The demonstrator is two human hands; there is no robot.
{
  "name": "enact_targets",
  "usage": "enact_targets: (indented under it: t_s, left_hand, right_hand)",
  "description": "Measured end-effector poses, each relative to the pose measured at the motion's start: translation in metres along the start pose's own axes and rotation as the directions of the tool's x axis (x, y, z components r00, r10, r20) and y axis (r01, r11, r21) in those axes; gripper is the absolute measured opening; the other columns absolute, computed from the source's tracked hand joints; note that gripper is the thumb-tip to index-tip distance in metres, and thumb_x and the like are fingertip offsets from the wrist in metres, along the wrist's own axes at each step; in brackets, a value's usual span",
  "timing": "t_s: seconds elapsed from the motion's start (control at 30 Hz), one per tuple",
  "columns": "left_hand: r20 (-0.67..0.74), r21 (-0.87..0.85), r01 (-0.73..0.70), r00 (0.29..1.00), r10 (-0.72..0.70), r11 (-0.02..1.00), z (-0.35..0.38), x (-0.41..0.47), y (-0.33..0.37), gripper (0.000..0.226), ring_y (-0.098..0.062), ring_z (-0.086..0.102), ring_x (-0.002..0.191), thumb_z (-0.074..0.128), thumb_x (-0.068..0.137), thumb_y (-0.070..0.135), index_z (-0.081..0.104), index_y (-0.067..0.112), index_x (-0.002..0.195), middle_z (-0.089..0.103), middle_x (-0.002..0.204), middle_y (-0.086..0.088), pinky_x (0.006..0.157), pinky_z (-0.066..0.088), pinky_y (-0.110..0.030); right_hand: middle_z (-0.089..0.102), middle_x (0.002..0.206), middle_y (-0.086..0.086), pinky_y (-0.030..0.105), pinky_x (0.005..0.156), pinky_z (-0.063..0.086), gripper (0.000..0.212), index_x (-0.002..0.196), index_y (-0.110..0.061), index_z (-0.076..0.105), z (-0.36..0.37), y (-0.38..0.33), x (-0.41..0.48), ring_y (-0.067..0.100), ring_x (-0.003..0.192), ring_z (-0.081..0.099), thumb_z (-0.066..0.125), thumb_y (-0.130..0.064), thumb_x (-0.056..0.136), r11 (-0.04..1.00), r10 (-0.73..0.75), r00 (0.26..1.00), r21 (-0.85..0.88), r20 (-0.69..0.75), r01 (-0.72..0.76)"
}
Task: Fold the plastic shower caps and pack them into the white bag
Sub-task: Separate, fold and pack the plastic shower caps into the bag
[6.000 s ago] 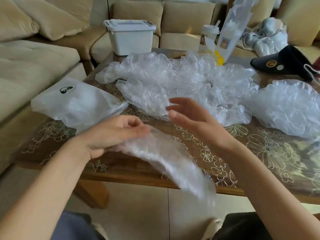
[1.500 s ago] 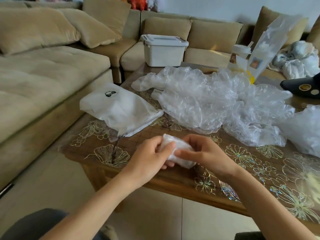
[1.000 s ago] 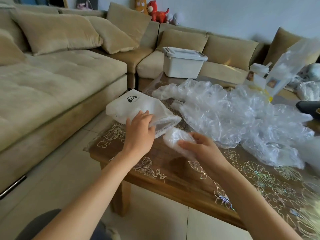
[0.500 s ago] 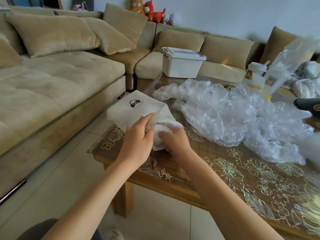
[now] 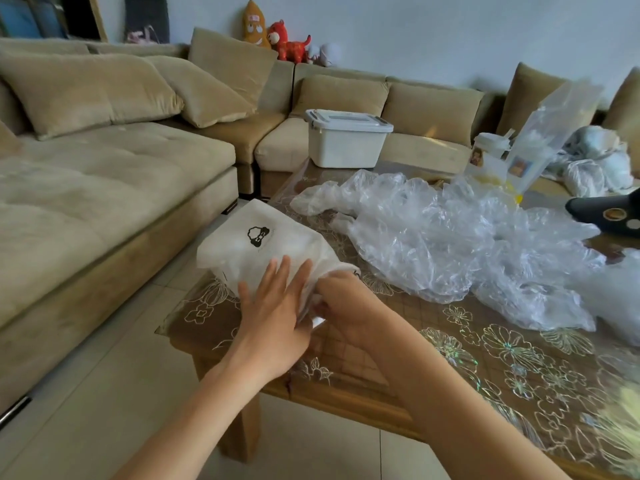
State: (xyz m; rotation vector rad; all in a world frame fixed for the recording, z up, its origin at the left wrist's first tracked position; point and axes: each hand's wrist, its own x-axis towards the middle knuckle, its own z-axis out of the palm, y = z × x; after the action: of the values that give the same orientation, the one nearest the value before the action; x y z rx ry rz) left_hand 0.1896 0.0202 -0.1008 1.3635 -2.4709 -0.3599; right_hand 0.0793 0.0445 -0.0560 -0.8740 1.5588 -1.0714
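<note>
Our left hand [image 5: 273,306] lies spread flat on the white bag [image 5: 263,244], pinning it to the near-left corner of the counter [image 5: 450,358]. The bag's long axis runs far-left from a mouth that faces near-right. At that mouth our right hand [image 5: 346,306] curls its grip on the folded shower cap [image 5: 316,319], mostly hidden, so we judge the push goes far-left.

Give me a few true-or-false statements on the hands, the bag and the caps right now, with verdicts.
1. The left hand lies flat on the white fabric bag with a black logo. True.
2. The right hand rests on the heap of clear plastic shower caps. False: it is at the bag's mouth.
3. The white plastic box has its lid off. False: the lid is on.
4. Loose caps lie on the flower-patterned wooden table. True.
</note>
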Motion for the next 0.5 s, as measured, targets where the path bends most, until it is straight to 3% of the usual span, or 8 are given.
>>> enact_targets:
  t_s: [0.07, 0.13, 0.23, 0.3, 0.33, 0.4, 0.5]
  left_hand:
    - [0.046, 0.091, 0.001, 0.999, -0.005, 0.996, 0.009, 0.006, -0.003, 0.072, -0.023, -0.026, 0.141, 0.016, 0.092, 0.063, -0.019, 0.032, 0.147, -0.022, 0.156, -0.006, 0.110, -0.013, -0.055]
    - [0.071, 0.181, -0.027, 0.997, 0.014, 0.983, 0.018, 0.011, -0.003, 0.081, -0.025, -0.031, 0.138, -0.004, 0.078, 0.072, -0.021, 0.032, 0.146, -0.026, 0.154, -0.009, 0.109, -0.015, -0.055]
    - [0.118, 0.220, -0.035, 0.993, 0.009, 0.975, 0.023, 0.022, -0.004, 0.087, -0.022, -0.037, 0.131, -0.005, 0.072, 0.077, -0.021, 0.032, 0.146, -0.036, 0.146, -0.006, 0.109, -0.018, -0.054]
    - [0.136, 0.186, -0.017, 0.991, -0.009, 0.982, 0.019, 0.031, -0.006, 0.095, -0.019, -0.037, 0.131, -0.006, 0.067, 0.082, -0.016, 0.033, 0.147, -0.035, 0.146, -0.003, 0.110, -0.018, -0.055]
    - [0.125, 0.160, -0.003, 0.992, -0.017, 0.987, 0.017, 0.035, -0.004, 0.100, -0.018, -0.035, 0.134, -0.011, 0.063, 0.085, -0.012, 0.033, 0.149, -0.031, 0.150, -0.003, 0.111, -0.018, -0.056]
    - [0.039, 0.069, 0.015, 0.999, -0.017, 0.998, 0.013, 0.035, 0.003, 0.108, -0.018, -0.027, 0.140, -0.018, 0.058, 0.083, 0.004, 0.032, 0.151, -0.017, 0.157, -0.003, 0.109, -0.018, -0.055]
    - [-0.250, -0.146, -0.141, 0.963, 0.102, 0.979, 0.008, 0.028, 0.025, 0.104, -0.012, -0.007, 0.144, -0.011, 0.071, 0.082, 0.039, 0.025, 0.141, 0.016, 0.157, -0.002, 0.112, -0.017, -0.041]
  right_hand:
    - [0.052, 0.078, 0.004, 0.027, 0.067, 0.045, 0.011, 0.090, -0.008, 0.056, -0.018, 0.004, -0.014, 0.015, 0.069, 0.052, 0.049, 0.001, 0.088, 0.987, -0.090, 0.996, -0.134, -0.003, 0.089]
    - [0.059, 0.094, -0.003, 0.020, 0.069, 0.046, 0.022, 0.110, -0.013, 0.058, -0.041, 0.005, -0.029, 0.010, 0.079, 0.058, 0.054, -0.006, 0.090, 0.957, -0.172, 0.983, -0.248, -0.061, 0.152]
    - [0.060, 0.107, -0.002, 0.014, 0.068, 0.047, 0.026, 0.116, -0.013, 0.060, -0.077, 0.008, -0.032, 0.008, 0.086, 0.057, 0.055, -0.011, 0.091, 0.864, -0.321, 0.915, -0.472, -0.244, 0.177]
    - [0.045, 0.134, 0.006, 0.027, 0.095, 0.042, 0.034, 0.125, -0.019, 0.054, -0.098, 0.016, -0.021, 0.020, 0.118, 0.046, 0.054, -0.016, 0.091, 0.693, -0.431, 0.839, -0.717, -0.332, 0.073]
    - [0.031, 0.145, 0.008, 0.036, 0.107, 0.029, 0.039, 0.130, -0.023, 0.051, -0.106, 0.017, -0.015, 0.026, 0.133, 0.030, 0.056, -0.020, 0.091, 0.609, -0.451, 0.825, -0.793, -0.341, 0.005]
    - [0.012, 0.154, 0.007, 0.043, 0.114, 0.011, 0.047, 0.135, -0.030, 0.046, -0.118, 0.016, -0.002, 0.028, 0.142, 0.008, 0.058, -0.029, 0.090, 0.565, -0.400, 0.851, -0.823, -0.341, -0.064]
    - [0.026, 0.153, 0.002, 0.042, 0.111, 0.014, 0.042, 0.132, -0.032, 0.052, -0.135, 0.012, 0.015, 0.025, 0.140, 0.014, 0.056, -0.038, 0.091, 0.580, -0.325, 0.895, -0.812, -0.304, -0.065]
